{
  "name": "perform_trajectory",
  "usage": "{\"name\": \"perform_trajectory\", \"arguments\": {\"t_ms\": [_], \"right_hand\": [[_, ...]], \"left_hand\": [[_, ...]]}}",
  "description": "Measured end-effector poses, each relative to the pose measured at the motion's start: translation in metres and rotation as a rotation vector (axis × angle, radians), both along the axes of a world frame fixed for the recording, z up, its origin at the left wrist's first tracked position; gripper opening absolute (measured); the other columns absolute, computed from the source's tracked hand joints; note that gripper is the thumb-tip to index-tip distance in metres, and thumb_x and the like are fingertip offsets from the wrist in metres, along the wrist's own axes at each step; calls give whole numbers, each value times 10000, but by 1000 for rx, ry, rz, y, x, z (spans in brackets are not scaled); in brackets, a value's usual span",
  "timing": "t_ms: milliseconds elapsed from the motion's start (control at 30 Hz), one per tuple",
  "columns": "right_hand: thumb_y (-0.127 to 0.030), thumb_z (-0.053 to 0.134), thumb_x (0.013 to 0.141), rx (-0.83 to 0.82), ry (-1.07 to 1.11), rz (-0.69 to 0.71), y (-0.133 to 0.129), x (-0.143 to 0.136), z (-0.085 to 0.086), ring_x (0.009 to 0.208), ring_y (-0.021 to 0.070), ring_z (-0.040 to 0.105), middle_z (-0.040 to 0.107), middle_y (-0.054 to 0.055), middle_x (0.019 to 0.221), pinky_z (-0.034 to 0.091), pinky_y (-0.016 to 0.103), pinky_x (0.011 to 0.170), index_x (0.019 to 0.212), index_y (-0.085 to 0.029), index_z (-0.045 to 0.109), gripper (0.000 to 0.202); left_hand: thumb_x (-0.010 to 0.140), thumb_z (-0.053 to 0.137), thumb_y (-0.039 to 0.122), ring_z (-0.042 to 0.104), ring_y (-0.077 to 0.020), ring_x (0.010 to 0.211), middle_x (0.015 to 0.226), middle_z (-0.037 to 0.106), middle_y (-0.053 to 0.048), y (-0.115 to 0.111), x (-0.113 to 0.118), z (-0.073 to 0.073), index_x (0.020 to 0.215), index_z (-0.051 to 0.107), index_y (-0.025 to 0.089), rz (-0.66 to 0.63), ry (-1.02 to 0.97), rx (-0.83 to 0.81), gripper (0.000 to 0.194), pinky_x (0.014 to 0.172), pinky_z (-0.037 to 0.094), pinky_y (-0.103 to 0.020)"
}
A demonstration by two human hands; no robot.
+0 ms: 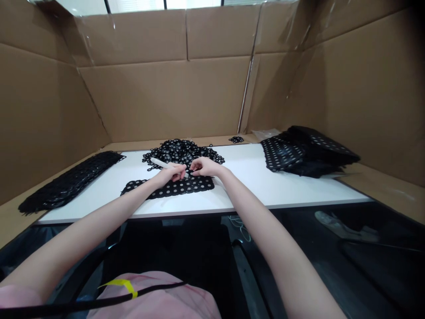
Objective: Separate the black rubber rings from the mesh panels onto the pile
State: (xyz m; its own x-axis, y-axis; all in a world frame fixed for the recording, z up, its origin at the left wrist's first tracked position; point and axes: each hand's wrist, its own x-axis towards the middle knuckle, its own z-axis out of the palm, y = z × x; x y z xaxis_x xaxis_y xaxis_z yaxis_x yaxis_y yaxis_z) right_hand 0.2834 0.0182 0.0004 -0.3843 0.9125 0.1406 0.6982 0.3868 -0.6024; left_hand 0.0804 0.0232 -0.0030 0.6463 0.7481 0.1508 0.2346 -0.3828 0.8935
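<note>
My left hand (173,172) is closed around a white pen-like stick (158,162), which slants with its upper end to the left and its lower end near my right fingertips. My right hand (205,166) is bent in a pinch beside it; whatever sits between its fingertips is too small to make out. Beneath both hands lies a black strip with rows of pale round spots (179,189). Directly behind them rises a heap of small black rings (181,150), partly covered by my hands.
A long stack of black strips (71,181) lies at the left of the white board (245,188). Dotted black sheets (305,150) are piled at the right. A few loose rings (236,139) lie at the back. Cardboard walls (159,102) enclose three sides.
</note>
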Motion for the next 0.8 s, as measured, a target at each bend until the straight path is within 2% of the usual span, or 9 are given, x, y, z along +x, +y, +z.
{"name": "perform_trajectory", "arguments": {"t_ms": [133, 400, 800], "right_hand": [[-248, 776, 607, -43, -42, 16, 0, 2, 0, 884, 180, 617, 688, 52, 922, 459, 253, 782, 905, -151, 682, 328], [-257, 725, 615, 21, -151, 85, 0, 2, 2, 723, 140, 523, 602, -22, 745, 373, 234, 631, 789, -170, 635, 214], [-251, 721, 617, 19, -170, 79, 0, -1, 2, 677, 129, 484, 562, -30, 704, 356, 236, 605, 772, -162, 620, 205]], "left_hand": [[833, 494, 512, 309, -68, 384, 386, 376, 20, -3, -1, 2, 549, 552, 133, 59, -90, 8, 477, 433, 177, -245], [847, 497, 512, 359, -77, 412, 405, 415, 20, -18, 6, 4, 558, 565, 137, -12, -15, 107, 479, 469, 272, -239], [890, 463, 466, 383, -77, 443, 430, 428, 21, -19, 3, 4, 582, 565, 132, -19, -16, 150, 465, 510, 299, -236]]}}
